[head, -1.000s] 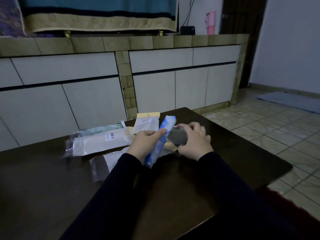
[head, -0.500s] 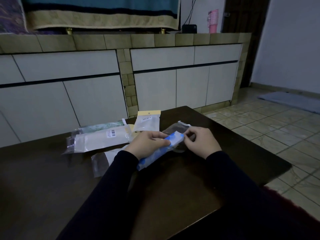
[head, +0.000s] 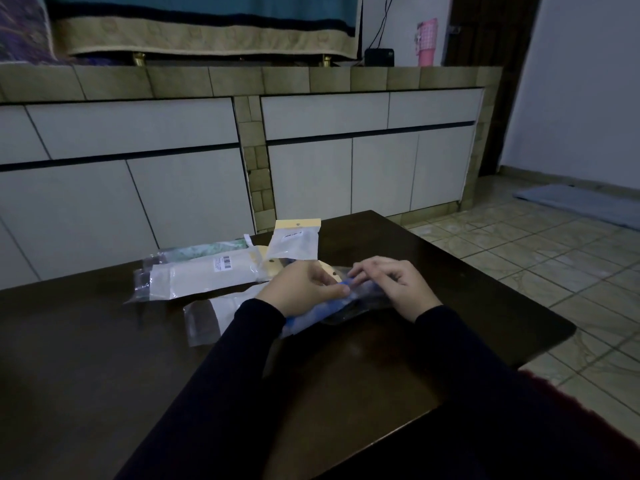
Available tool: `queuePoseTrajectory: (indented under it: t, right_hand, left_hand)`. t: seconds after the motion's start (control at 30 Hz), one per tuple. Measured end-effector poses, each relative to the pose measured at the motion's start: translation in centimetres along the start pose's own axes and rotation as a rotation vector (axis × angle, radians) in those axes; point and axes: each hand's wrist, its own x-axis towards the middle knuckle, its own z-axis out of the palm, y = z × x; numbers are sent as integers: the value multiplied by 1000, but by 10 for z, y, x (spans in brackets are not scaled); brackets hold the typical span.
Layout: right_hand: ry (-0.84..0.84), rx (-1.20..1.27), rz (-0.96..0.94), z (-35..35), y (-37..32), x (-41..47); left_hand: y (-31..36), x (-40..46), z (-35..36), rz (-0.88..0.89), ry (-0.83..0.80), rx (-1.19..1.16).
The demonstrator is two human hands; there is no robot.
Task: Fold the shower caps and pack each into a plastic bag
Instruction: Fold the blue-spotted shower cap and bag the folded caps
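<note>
A folded blue shower cap [head: 313, 311] lies slanted on the dark table [head: 104, 358], its far end inside a clear plastic bag [head: 360, 303]. My left hand [head: 301, 287] grips the cap near its far end, thumb and fingers pinched at the bag's mouth. My right hand [head: 394, 284] rests on the bag, its fingers curled and pinching the bag's edge next to the cap's tip. Much of the cap's middle is hidden under my left hand.
Behind my hands lie several packed bags: a long white one with a barcode label [head: 204, 277], a greenish one [head: 207, 252], a small bag with a yellow header [head: 294, 239] and another clear bag [head: 211, 317]. White cabinets [head: 346, 161] stand beyond; tiled floor lies right.
The blue cap went from steeply tilted up to lying low on the table. Its far end has slid into the clear bag, which my right hand now holds at the mouth.
</note>
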Motion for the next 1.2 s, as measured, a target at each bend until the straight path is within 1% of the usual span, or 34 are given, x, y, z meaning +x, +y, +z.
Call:
queuePoseTrajectory:
  t: [0.07, 0.17, 0.27, 0.33, 0.4, 0.47, 0.57, 0.67, 0.77, 0.83, 0.93, 1.03, 1.1, 1.2]
  right_hand:
    - [-14, -46, 15, -3, -1, -5]
    - [-110, -191, 14, -3, -1, -14]
    - [-184, -289, 37, -3, 2, -26]
    - [-169, -331, 60, -6, 4, -30]
    - [-156, -364, 75, -6, 4, -33]
    - [-165, -401, 88, -3, 2, -33]
    - [-166, -407, 89, 0, -1, -34]
    - [-171, -436, 38, 8, -6, -36]
    - [-200, -484, -58, 26, -16, -37]
    - [-218, -531, -75, 34, -20, -38]
    - [-128, -550, -40, 29, -21, -41]
    - [-77, -695, 20, 26, -21, -46]
    - [-86, -714, 47, 30, -23, -47]
    - [-57, -683, 53, 37, -27, -47]
  left_hand:
    - [3, -2, -5, 2, -84, 60]
    - [5, -6, -9, 0, -216, 118]
    - [9, -11, -3, 20, -278, 173]
    - [9, -15, -4, 18, -292, 142]
    - [2, -20, -11, -19, -332, 46]
    - [-11, -27, -20, -70, -354, 38]
    - [-23, -40, -25, -120, -307, 102]
    - [-22, -46, -17, -86, -203, 39]
    - [-16, -47, -3, -52, -193, 26]
    - [-17, -49, 1, -73, -161, -4]
    - [-24, -58, -1, -121, -10, -138]
    - [-31, -67, 2, -220, 162, -129]
    - [-30, -68, 8, -267, 207, -131]
    - [-23, -69, 15, -275, 223, -164]
